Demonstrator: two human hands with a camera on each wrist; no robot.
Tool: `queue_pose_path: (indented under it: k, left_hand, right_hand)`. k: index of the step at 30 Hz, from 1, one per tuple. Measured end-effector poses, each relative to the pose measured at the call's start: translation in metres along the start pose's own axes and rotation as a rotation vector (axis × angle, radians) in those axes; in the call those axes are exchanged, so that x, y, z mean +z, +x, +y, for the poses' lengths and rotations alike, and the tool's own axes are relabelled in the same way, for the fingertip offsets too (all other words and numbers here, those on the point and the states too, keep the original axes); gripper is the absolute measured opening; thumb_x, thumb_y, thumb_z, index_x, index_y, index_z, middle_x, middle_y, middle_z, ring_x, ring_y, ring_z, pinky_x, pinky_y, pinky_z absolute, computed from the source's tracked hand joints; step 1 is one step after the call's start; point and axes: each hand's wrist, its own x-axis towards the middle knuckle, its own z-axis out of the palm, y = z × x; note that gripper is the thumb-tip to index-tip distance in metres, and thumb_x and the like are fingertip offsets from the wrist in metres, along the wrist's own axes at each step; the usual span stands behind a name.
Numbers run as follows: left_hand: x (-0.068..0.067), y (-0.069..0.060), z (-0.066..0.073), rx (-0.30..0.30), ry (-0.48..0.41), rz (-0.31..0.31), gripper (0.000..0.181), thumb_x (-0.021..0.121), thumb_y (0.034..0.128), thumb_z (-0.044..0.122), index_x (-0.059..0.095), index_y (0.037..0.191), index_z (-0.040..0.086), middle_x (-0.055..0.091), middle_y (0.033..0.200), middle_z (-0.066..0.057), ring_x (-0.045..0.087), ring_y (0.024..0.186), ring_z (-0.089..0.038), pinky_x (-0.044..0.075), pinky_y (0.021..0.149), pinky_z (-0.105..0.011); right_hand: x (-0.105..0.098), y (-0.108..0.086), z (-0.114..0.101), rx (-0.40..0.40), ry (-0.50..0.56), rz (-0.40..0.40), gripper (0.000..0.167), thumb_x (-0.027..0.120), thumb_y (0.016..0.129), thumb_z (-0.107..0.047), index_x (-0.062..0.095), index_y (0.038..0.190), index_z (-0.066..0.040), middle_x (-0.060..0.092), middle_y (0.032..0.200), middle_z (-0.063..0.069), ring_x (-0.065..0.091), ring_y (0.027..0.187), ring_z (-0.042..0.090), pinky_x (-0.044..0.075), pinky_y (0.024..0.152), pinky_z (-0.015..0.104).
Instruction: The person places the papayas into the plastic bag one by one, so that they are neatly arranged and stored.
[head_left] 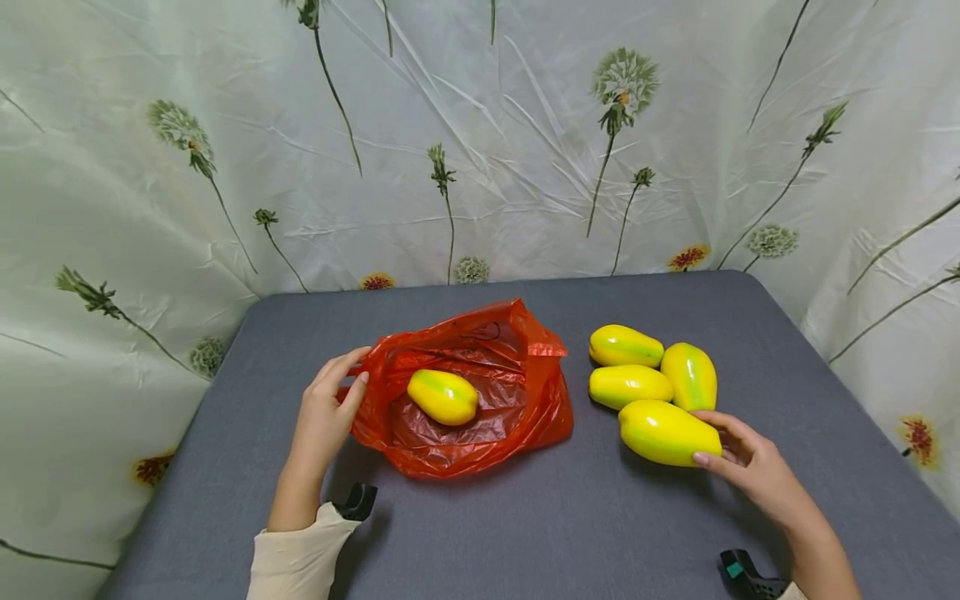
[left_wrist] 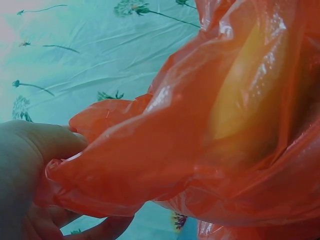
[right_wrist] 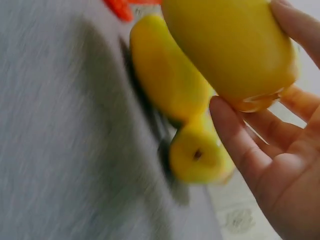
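A red plastic bag (head_left: 555, 408) lies with its mouth spread open, and one yellow papaya (head_left: 444, 397) rests inside it. My left hand (head_left: 330, 404) pinches the bag's left rim; in the left wrist view the thumb is on one side of the film and fingers are on the other. With thumb and fingertips my right hand (head_left: 757, 467) grips the blunt end of another papaya (head_left: 667, 433), held slightly above the table in the right wrist view. Behind it several more papayas (head_left: 630, 387) lie in a cluster.
The grey cloth-covered table (head_left: 510, 533) reaches back to a pale curtain (head_left: 480, 125) printed with dandelions. A dark wrist camera (head_left: 358, 502) sits by the left sleeve, another wrist camera (head_left: 750, 575) below the right hand.
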Motion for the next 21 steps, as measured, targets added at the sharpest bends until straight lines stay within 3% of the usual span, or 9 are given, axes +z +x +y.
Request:
queue_pose_path:
  k: [13, 21]
  left_hand:
    - [-0.001, 0.000, 0.000, 0.002, -0.001, 0.007, 0.034, 0.057, 0.0881, 0.008, 0.056, 0.122, 0.009, 0.055, 0.114, -0.008, 0.054, 0.095, -0.022, 0.051, 0.071, -0.039]
    - [-0.001, 0.001, 0.001, -0.003, -0.005, 0.006, 0.034, 0.057, 0.0879, 0.008, 0.056, 0.122, 0.010, 0.054, 0.115, -0.009, 0.054, 0.096, -0.023, 0.051, 0.072, -0.040]
  right_hand:
    - [0.023, 0.041, -0.071, -0.177, -0.014, 0.135, 0.053, 0.064, 0.076, 0.011, 0.046, 0.125, 0.002, 0.048, 0.114, -0.001, 0.050, 0.095, 0.009, 0.045, 0.076, 0.013]
    - [0.054, 0.073, -0.105, -0.240, 0.049, 0.099, 0.055, 0.068, 0.077, 0.002, 0.046, 0.127, -0.004, 0.047, 0.119, 0.007, 0.051, 0.097, 0.012, 0.044, 0.080, 0.016]
